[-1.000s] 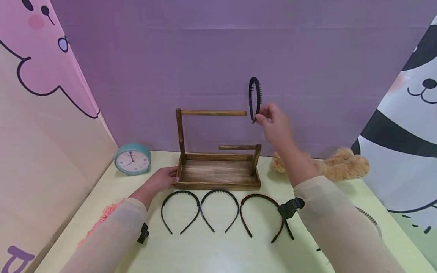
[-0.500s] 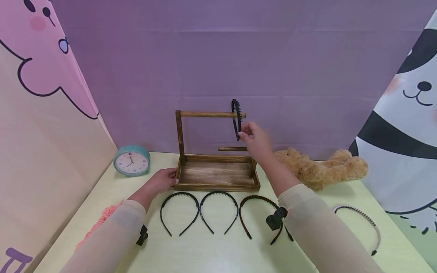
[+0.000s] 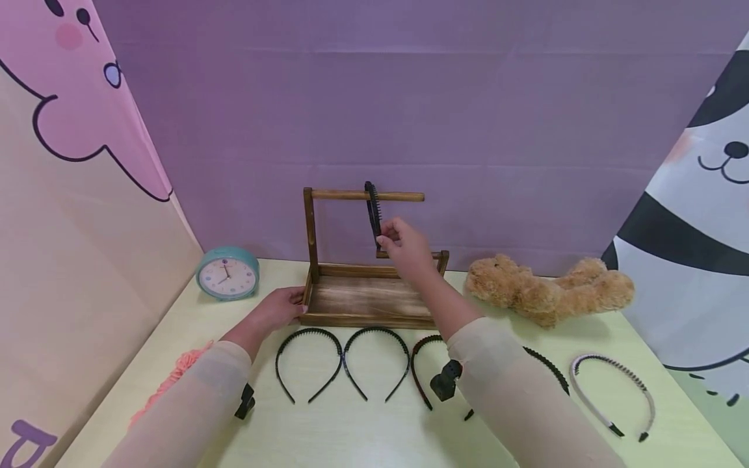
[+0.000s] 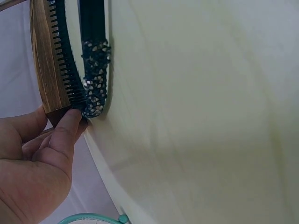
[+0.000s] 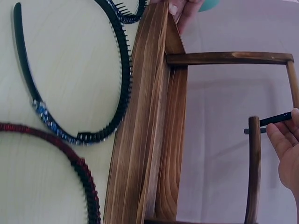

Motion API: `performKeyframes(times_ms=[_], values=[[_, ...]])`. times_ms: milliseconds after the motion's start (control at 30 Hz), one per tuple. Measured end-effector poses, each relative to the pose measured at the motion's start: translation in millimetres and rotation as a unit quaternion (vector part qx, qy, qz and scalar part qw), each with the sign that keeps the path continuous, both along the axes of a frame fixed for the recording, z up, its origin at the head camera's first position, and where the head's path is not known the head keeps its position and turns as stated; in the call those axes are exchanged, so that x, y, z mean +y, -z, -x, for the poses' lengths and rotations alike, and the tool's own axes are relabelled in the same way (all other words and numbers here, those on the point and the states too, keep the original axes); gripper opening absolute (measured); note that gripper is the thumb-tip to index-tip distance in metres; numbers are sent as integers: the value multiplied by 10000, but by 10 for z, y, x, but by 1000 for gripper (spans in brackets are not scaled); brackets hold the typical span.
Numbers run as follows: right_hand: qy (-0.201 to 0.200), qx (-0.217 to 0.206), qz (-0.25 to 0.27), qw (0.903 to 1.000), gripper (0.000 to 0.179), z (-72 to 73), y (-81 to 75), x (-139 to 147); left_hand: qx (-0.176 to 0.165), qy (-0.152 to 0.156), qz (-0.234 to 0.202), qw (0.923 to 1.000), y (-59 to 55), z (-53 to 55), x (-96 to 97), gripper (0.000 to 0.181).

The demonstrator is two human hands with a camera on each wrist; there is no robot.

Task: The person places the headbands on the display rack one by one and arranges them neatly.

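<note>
My right hand (image 3: 406, 250) pinches the lower end of a black toothed headband (image 3: 374, 214). The headband hangs over the upper bar (image 3: 400, 196) of a wooden rack (image 3: 368, 320), partway along it, the bar running through its loop. In the right wrist view, headband ends (image 5: 275, 119) stick out beyond the fingers, near the shorter lower bar (image 5: 253, 168). My left hand (image 3: 281, 309) grips the rack's front left corner, thumb and fingers around the wood in the left wrist view. Just in front of the tray lies a black headband with glittering stones (image 4: 96, 79).
Along the rack's front lie black headbands (image 3: 374, 328) and a dark red one (image 3: 417, 370), partly behind my right sleeve. Farther right is a pale headband (image 3: 649, 396). A teal clock (image 3: 228, 273) stands left, a plush toy (image 3: 544, 292) lies right, and pink yarn-like material (image 3: 175, 377) sits left.
My right hand has brought the headband down and left, from beyond the upper bar's free end to around the bar, then inward along it. My left hand has stayed on the rack.
</note>
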State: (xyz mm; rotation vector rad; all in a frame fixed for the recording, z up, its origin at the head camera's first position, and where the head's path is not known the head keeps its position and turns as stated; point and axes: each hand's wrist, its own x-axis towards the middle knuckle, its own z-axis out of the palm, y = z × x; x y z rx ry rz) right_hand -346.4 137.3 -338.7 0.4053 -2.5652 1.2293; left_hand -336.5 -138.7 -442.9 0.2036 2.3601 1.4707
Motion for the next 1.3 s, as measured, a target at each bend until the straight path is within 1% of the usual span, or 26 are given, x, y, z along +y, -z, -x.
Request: performKeyframes(times_ms=[200, 300, 533, 733, 900, 1067, 1200, 1300], values=[[-105, 11, 22, 9999, 14, 14, -16, -199, -41, -23, -58, 10000, -13, -10, -22, 57], [-184, 39, -1, 9998, 12, 35, -29, -305, 18, -12, -3, 10000, -18, -11, -26, 57], [-349, 206, -208, 9990, 15, 79, -51, -530, -8, -124, -16, 9999, -26, -2, -26, 57], [-343, 255, -389, 9983, 15, 104, -67, -667, 58, -123, 14, 9999, -45, -6, -16, 57], [-374, 270, -421, 9980, 13, 130, -35, -761, 81, -189, -5, 9998, -30, 8, -22, 56], [-389, 225, -382, 9983, 10, 144, 34, -813, 96, -137, -74, 9998, 23, 27, -12, 56], [-355, 106, -256, 9990, 9, 142, 74, -831, 97, -145, -31, 9998, 48, 39, -1, 55], [-329, 3, -163, 9993, 8, 147, 90, -845, 104, -169, 17, 9998, 41, 38, -4, 54]])
